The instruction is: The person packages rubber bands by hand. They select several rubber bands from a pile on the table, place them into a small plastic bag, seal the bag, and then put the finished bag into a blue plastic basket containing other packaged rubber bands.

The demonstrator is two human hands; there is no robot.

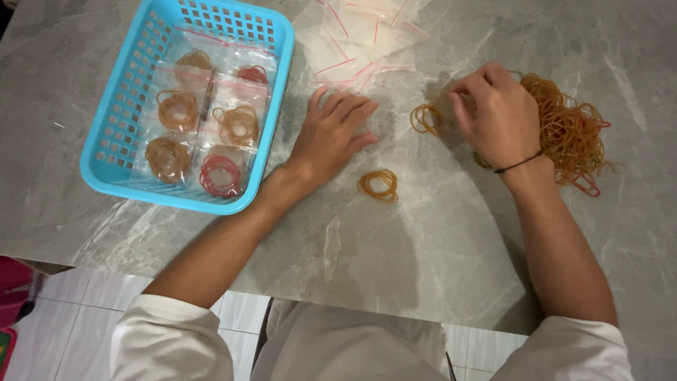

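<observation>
My left hand (333,132) lies flat on the grey marble table, fingers spread, touching the near edge of a stack of small clear zip bags (356,35). My right hand (497,113) is curled, its fingertips pinching at a small clump of tan rubber bands (426,118). Behind and to the right of that hand lies a big heap of orange and tan rubber bands (575,130). Another small bunch of bands (379,185) rests on the table between my two arms.
A blue plastic basket (113,134) at the left holds several clear bags filled with tan or red rubber bands. The table's near edge runs above a white tiled floor (70,317).
</observation>
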